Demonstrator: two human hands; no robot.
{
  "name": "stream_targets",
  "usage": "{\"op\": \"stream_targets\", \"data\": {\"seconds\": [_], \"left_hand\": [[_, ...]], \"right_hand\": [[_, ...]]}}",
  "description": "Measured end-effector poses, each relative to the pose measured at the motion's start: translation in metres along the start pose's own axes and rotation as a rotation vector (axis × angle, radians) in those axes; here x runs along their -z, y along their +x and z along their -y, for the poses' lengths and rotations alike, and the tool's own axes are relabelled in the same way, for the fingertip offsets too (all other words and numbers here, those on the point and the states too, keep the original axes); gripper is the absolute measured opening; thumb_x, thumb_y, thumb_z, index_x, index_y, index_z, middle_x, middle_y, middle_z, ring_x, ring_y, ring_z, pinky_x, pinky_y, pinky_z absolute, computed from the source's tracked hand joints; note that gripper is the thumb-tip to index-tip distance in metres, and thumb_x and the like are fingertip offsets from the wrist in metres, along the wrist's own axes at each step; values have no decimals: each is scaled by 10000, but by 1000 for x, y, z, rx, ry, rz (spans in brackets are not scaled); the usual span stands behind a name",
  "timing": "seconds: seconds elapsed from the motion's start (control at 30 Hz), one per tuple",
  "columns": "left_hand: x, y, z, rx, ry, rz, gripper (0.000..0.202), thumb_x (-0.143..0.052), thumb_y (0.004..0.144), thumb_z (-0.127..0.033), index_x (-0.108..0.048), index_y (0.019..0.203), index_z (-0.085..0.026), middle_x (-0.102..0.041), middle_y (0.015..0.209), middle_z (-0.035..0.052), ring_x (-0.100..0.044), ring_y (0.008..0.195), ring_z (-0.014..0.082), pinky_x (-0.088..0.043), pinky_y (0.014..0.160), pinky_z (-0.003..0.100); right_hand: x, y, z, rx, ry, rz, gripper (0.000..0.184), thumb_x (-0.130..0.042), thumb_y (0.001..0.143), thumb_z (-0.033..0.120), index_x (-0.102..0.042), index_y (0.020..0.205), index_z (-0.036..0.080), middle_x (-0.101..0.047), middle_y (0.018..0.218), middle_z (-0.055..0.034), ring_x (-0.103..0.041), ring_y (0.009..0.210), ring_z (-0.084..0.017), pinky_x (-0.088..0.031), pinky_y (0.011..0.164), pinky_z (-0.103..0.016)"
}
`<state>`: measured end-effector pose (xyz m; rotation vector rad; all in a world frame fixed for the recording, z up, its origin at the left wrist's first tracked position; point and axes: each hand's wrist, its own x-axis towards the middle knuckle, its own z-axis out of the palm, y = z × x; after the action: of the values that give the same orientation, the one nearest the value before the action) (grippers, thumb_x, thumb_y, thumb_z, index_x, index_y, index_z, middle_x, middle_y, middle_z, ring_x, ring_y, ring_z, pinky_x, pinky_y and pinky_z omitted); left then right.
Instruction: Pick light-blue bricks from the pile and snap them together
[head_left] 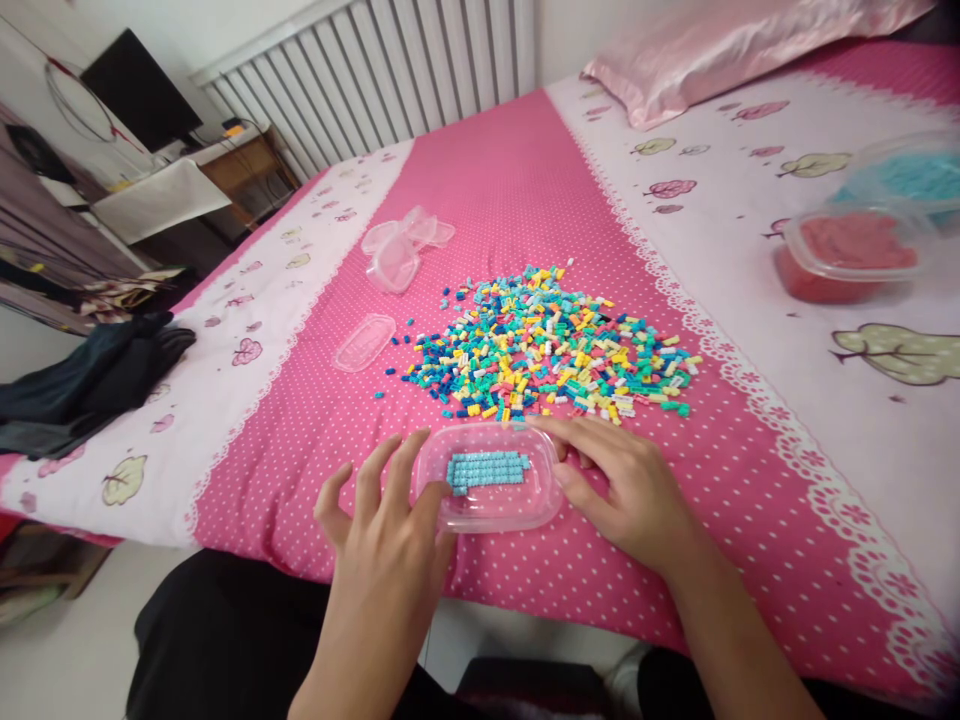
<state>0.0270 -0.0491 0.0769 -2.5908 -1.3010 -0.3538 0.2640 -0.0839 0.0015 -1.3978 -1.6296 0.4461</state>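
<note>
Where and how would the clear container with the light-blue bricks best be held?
Probably by the rim at its two short ends, coming from left and right: the clear container is oblong, lies with its long side crosswise, and has the left hand and right hand at those ends. The brick pile crowds its far side.

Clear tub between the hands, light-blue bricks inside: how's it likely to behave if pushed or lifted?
Probably light: the tub looks like thin clear plastic. It should slide or drag before tipping, being low and broad on the bedspread. The light-blue bricks may shift if it tilts, since bare floor shows beside their rows.
</note>
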Motion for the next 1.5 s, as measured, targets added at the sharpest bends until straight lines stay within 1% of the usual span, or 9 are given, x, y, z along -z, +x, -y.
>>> {"op": "stream_targets", "data": {"seconds": [0.13, 0.23, 0.3, 0.4, 0.5, 0.7, 0.97, 1.13, 1.5], "left_hand": [[2, 0, 0, 3, 0, 22, 132, -692, 872, -138, -730, 945, -240, -623, 1488, 103, -546, 1375, 383, -228, 1163, 614], [1, 0, 0, 2, 18, 15, 120, -685, 878, -145, -716, 954, -232, -612, 1495, 116, -540, 1381, 381, -240, 1163, 606], [-1, -1, 1, 1, 36, 7, 184, -687, 869, -144, -721, 1028, -231, -597, 1511, 129, -533, 1387, 382, -245, 1165, 596], [-4, -1, 3, -13, 69, 9, 331, -697, 854, -146, -710, 1172, -238, -560, 1553, 142, -517, 1402, 382, -225, 1175, 594], [-7, -1, 5, -30, 82, 24, 386, -700, 848, -151, -701, 1219, -260, -533, 1579, 137, -503, 1413, 377, -210, 1185, 598], [-6, 1, 5, -30, 55, 73, 388, -688, 845, -124, -714, 1208, -259, -520, 1587, 141, -469, 1441, 390, -247, 1161, 621], [-6, 1, 5, -34, 49, 63, 386, -671, 857, -124, -702, 1218, -256, -516, 1588, 147, -474, 1436, 388, -256, 1156, 616], [-4, 3, 3, -37, 62, 90, 421, -644, 835, -89, -708, 1227, -228, -513, 1587, 168, -481, 1426, 406, -274, 1136, 630], [0, 6, 0, 17, 17, 139, 445, -703, 817, -93, -733, 1232, -251, -518, 1589, 153, -478, 1438, 406, -271, 1144, 624]], "right_hand": [[0, 0, -1, -4, 2, 10, 375, -518, 1012, 329, -655, 1352, 250, -724, 979, -19, -666, 914, -200, -510, 815, -379], [0, 0, -1, -8, 0, 13, 378, -513, 1014, 333, -652, 1357, 257, -731, 997, -25, -669, 920, -205, -510, 818, -385], [-1, 0, -1, -9, -2, 9, 380, -511, 1013, 336, -653, 1357, 258, -733, 998, -28, -671, 924, -210, -512, 821, -387], [-1, 0, -1, -7, -7, 9, 383, -514, 1011, 338, -654, 1357, 253, -730, 984, -28, -671, 921, -211, -513, 819, -383], [-1, 0, 0, -1, -8, 5, 379, -516, 1009, 338, -659, 1349, 249, -731, 985, -28, -671, 918, -207, -515, 811, -375], [-1, 1, 0, 9, -16, -2, 371, -511, 1016, 345, -659, 1343, 248, -722, 962, -24, -665, 899, -201, -513, 794, -367], [0, 1, 0, 5, -1, 2, 366, -517, 1017, 341, -655, 1342, 244, -710, 952, -15, -659, 898, -193, -503, 799, -364], [-1, 1, 1, 4, -1, -3, 365, -513, 1019, 339, -655, 1341, 242, -710, 953, -14, -657, 896, -192, -498, 800, -359], [-1, 0, 0, 2, 12, -1, 374, -521, 1018, 337, -656, 1352, 235, -707, 960, -10, -651, 903, -185, -490, 809, -353]]}}
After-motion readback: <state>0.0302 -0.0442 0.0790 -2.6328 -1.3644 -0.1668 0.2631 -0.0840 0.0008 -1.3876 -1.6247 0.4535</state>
